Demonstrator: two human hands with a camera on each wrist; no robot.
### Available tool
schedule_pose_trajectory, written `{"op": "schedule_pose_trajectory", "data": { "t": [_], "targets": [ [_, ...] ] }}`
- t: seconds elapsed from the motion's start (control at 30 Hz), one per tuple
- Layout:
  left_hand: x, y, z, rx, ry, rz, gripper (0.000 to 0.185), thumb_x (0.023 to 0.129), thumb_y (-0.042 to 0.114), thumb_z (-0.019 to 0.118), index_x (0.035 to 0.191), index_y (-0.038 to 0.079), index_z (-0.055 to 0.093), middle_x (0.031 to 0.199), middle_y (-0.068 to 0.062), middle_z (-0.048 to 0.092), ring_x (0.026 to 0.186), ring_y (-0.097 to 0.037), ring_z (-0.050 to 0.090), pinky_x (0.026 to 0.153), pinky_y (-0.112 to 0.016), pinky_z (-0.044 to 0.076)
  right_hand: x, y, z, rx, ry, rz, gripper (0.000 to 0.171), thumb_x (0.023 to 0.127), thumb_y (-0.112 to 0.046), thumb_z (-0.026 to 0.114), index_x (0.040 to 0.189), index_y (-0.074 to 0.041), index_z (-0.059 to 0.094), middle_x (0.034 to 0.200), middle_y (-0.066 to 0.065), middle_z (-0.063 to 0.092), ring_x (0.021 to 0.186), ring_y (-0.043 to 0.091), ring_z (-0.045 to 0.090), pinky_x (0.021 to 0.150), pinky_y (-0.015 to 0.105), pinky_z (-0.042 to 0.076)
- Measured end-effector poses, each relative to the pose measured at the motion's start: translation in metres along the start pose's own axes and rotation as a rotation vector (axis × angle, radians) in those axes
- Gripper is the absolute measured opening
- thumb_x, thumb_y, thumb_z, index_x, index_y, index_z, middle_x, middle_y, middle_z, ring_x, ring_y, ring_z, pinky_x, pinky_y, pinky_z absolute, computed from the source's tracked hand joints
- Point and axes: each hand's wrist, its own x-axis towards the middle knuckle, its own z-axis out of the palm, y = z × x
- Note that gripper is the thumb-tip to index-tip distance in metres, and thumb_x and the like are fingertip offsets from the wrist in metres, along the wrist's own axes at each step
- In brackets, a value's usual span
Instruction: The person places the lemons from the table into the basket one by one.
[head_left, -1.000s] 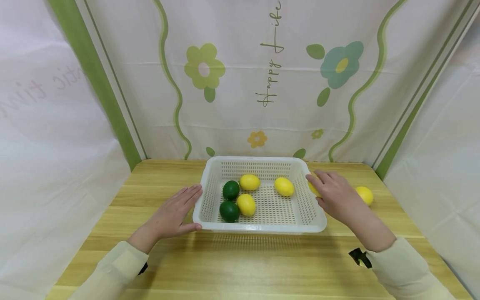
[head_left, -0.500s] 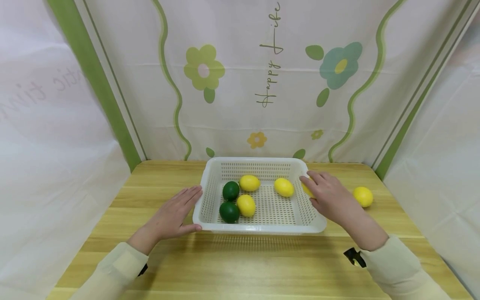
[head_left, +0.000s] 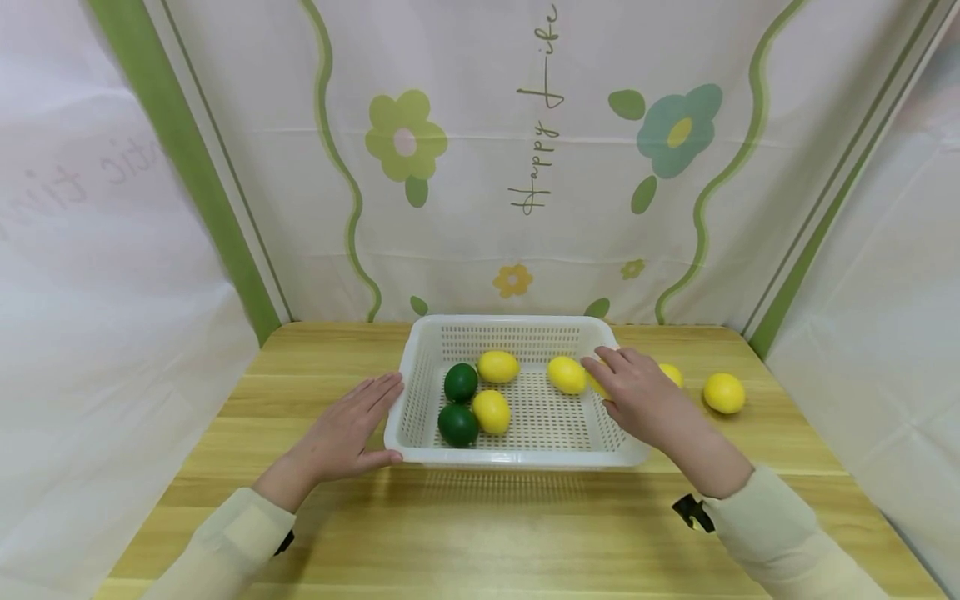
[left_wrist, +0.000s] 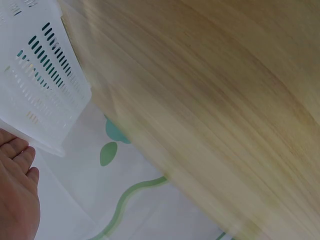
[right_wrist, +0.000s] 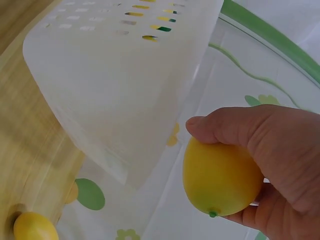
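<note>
In the right wrist view, the right hand (right_wrist: 287, 155) has its grip wrapped round the held lemon (right_wrist: 222, 175), thumb on one side, a small green nub (right_wrist: 213, 214) showing at the fruit's end. The white slotted basket (right_wrist: 115, 90) stands just apart from it; a loose lemon shows at lower left, by the edge of the bench (right_wrist: 30, 115).

In the head view, the held lemon is over the basket's right end, mostly hidden under the fingers. Inside lie three lemons (head_left: 492, 412) and two dark green fruits (head_left: 458, 425), the green pair at the left and one lemon apart toward the right. Right of the basket, two loose lemons (head_left: 724, 393) rest on the bench, one partly behind the wrist. The left hand (head_left: 341, 433) lies against the left rim, fingers extended, grasping no fruit. A flower-printed cloth (head_left: 465, 225) hangs behind.

In the left wrist view, the left fingertips meet the basket's rim; dark green shows through the slots.
</note>
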Motion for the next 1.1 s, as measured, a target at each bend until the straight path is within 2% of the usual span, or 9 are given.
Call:
{"op": "schedule_pose_trajectory", "data": {
  "t": [0.3, 0.47, 0.63, 0.83, 1.1],
  "targets": [
    [-0.001, -0.001, 0.003, 0.004, 0.008, 0.003, 0.095, 0.091, 0.071, 0.040, 0.145, -0.008, 0.036, 0.150, -0.022, 0.036, 0.137, -0.036, 0.035, 0.115, -0.045, 0.025, 0.006, -0.005, 0.012, -0.007, 0.006, -0.041, 0.066, 0.062, -0.002, 0.089, 0.120, 0.000, 0.057, 0.114, 0.023, 0.058, 0.093, 0.040, 0.060, 0.064, 0.046, 0.055],
    [-0.002, -0.002, 0.004, 0.003, 0.008, 0.001, 0.095, 0.091, 0.071, 0.040, 0.145, -0.008, 0.036, 0.150, -0.022, 0.036, 0.137, -0.036, 0.035, 0.114, -0.046, 0.026, 0.011, -0.010, 0.016, -0.005, -0.029, -0.032, 0.065, 0.064, -0.003, 0.088, 0.121, 0.000, 0.057, 0.117, 0.023, 0.057, 0.096, 0.040, 0.059, 0.068, 0.046, 0.054],
    [-0.002, -0.002, 0.004, 0.001, 0.010, -0.001, 0.096, 0.091, 0.071, 0.039, 0.145, -0.008, 0.036, 0.150, -0.022, 0.036, 0.137, -0.036, 0.035, 0.114, -0.047, 0.027, 0.015, -0.014, 0.021, 0.012, -0.059, -0.030, 0.064, 0.067, -0.004, 0.087, 0.123, -0.001, 0.057, 0.119, 0.022, 0.057, 0.100, 0.039, 0.058, 0.078, 0.047, 0.054],
    [-0.002, -0.002, 0.004, 0.002, 0.018, 0.003, 0.096, 0.091, 0.071, 0.038, 0.145, -0.008, 0.036, 0.150, -0.022, 0.036, 0.136, -0.037, 0.036, 0.113, -0.048, 0.028, 0.020, -0.018, 0.028, 0.024, -0.036, -0.066, 0.063, 0.066, -0.002, 0.087, 0.121, -0.001, 0.057, 0.111, 0.017, 0.058, 0.094, 0.036, 0.058, 0.074, 0.043, 0.052],
    [-0.001, -0.001, 0.003, 0.003, 0.007, -0.004, 0.095, 0.091, 0.071, 0.040, 0.145, -0.008, 0.036, 0.150, -0.022, 0.036, 0.137, -0.036, 0.035, 0.112, -0.049, 0.029, 0.026, -0.021, 0.032, 0.041, -0.105, -0.059, 0.059, 0.070, -0.004, 0.084, 0.122, -0.001, 0.056, 0.111, 0.016, 0.058, 0.094, 0.035, 0.057, 0.075, 0.042, 0.051]
  ]
}}
